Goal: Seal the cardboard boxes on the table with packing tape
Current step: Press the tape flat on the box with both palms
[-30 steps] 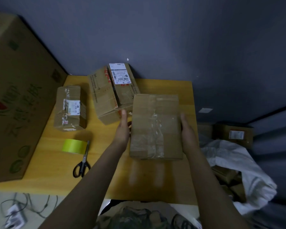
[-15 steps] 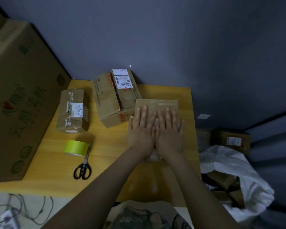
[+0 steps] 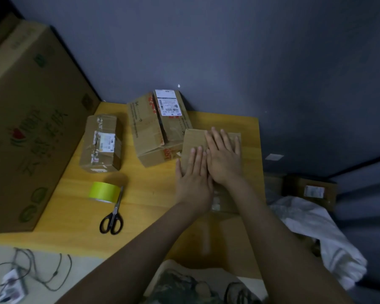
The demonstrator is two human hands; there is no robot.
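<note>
While straight, fingers (image 3: 196,160) flat on box (image 3: 192,138)

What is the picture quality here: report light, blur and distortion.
Head view: dim, bluish light throughout; the wide-angle lens skews the table and the big carton; the cables at lower left smear with motion blur; the left hand and right hand, flat on the box, look fairly sharp.
</note>
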